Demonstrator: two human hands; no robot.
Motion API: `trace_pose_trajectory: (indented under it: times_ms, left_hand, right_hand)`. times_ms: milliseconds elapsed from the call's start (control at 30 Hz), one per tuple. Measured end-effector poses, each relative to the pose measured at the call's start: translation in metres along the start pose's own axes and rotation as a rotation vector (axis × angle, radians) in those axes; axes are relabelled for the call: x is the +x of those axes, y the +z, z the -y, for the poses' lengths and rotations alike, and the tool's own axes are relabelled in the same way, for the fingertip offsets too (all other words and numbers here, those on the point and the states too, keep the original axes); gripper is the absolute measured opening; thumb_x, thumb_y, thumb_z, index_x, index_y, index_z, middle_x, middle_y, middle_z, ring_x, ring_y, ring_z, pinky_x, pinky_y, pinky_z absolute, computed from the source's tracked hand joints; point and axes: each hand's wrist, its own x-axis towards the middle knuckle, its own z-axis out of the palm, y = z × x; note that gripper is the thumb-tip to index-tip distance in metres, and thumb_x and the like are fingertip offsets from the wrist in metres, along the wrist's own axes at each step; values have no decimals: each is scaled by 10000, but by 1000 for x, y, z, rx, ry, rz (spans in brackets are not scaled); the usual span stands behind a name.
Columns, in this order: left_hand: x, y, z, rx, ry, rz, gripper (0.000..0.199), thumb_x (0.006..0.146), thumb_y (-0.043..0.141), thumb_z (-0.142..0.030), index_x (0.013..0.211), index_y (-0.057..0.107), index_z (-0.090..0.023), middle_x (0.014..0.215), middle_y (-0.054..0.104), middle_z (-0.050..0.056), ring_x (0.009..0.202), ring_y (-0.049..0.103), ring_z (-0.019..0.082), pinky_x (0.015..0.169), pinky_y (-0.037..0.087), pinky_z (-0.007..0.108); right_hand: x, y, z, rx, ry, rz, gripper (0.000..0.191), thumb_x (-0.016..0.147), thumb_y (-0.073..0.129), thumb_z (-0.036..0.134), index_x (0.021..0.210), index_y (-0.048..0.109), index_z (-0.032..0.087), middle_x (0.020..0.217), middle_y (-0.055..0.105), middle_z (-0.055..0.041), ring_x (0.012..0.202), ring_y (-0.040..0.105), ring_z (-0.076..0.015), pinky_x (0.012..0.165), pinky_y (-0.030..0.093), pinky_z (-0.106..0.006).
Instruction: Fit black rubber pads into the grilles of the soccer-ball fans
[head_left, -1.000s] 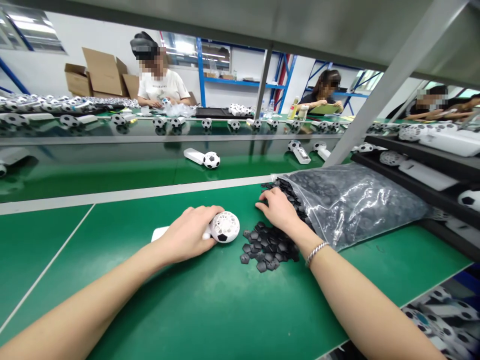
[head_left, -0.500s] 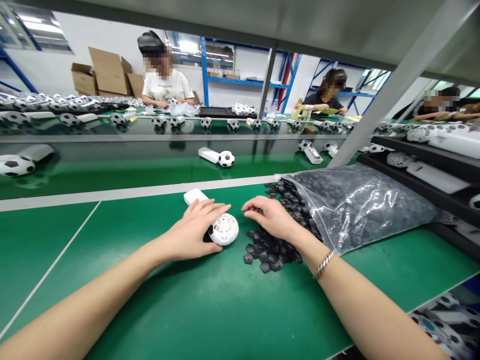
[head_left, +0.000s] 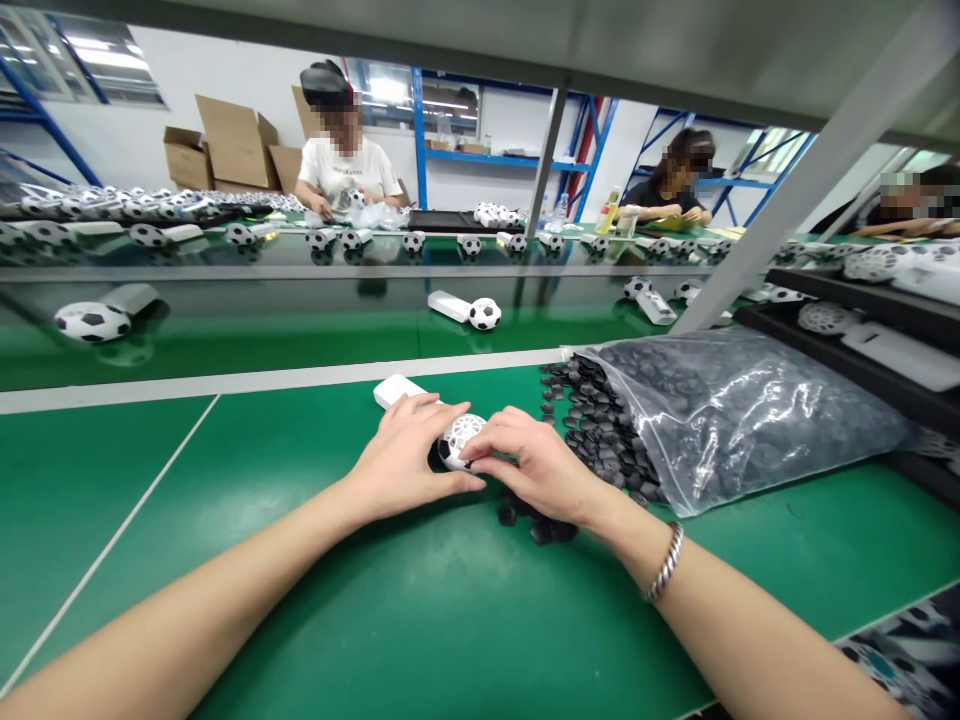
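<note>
A white handheld fan (head_left: 397, 389) with a round, football-like openwork head lies on the green bench. My left hand (head_left: 409, 450) is curled around it, fingers over the neck and thumb in front of the head. My right hand (head_left: 529, 460) is in a pinch against the near right side of the head. A dark edge, seemingly a black pentagon piece, shows at its fingertips; most of it is hidden. Another black patch is visible on the head's left side. Loose black pentagon pieces (head_left: 600, 430) lie beside and beneath my right hand, spilling from a clear plastic bag (head_left: 750, 410).
Behind the bench, a conveyor belt (head_left: 330, 335) carries finished football fans (head_left: 485, 314). Black trays (head_left: 780, 330) of white fan parts are stacked at right, beside a slanted metal post (head_left: 750, 240). Co-workers (head_left: 349, 165) sit across the line. A shelf (head_left: 480, 40) hangs overhead.
My right hand has moved left from beside the black pieces onto the fan head. My left hand stays around the fan. Fans on the belt have shifted right in view.
</note>
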Motion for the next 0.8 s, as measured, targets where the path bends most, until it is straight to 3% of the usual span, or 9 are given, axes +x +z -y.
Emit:
trace_pose_trajectory:
  times_ms: [133, 267, 400, 533, 800]
  left_hand:
    - [0, 2, -3, -16, -4, -41, 673, 691, 561, -623, 1235, 470, -236, 1212, 552, 53, 1225, 320, 307, 1009, 264, 487]
    - [0, 2, -4, -25, -4, -40, 618, 707, 575, -573, 1225, 473, -251, 1211, 550, 48, 1223, 322, 309, 999, 273, 495]
    - [0, 1, -6, -30, -19, -38, 634, 704, 582, -564, 1238, 461, -246, 1190, 562, 49, 1219, 326, 306, 993, 277, 496]
    - [0, 1, -6, -36, -19, -47, 627, 696, 588, -566, 1222, 472, -245, 1175, 571, 45, 1211, 330, 302, 991, 281, 489]
    - [0, 3, -6, -36, -26, -53, 600, 706, 584, -548, 1218, 472, -255, 1175, 566, 49, 1214, 328, 305, 985, 284, 497]
  right_hand:
    - [0, 5, -3, 35, 51, -46, 105, 796, 592, 152, 891, 591, 197, 785, 578, -2, 792, 507, -140, 768, 410, -294]
    - [-1, 7, -8, 52, 154, -69, 327, 754, 626, 204, 1063, 522, 185, 1014, 544, -58, 976, 489, -180, 826, 425, -319]
    - [-3, 9, -13, 142, 245, 28, 462, 796, 572, 272, 1226, 415, 209, 1208, 502, -72, 1085, 473, -199, 868, 426, -343]
    - [-2, 9, -12, 220, 280, 91, 438, 834, 515, 268, 1254, 392, 253, 1195, 537, -28, 1023, 521, -181, 862, 432, -339]
    - [-1, 5, -10, 151, 241, 83, 429, 828, 521, 269, 1243, 419, 235, 1162, 556, -32, 967, 534, -180, 819, 444, -334]
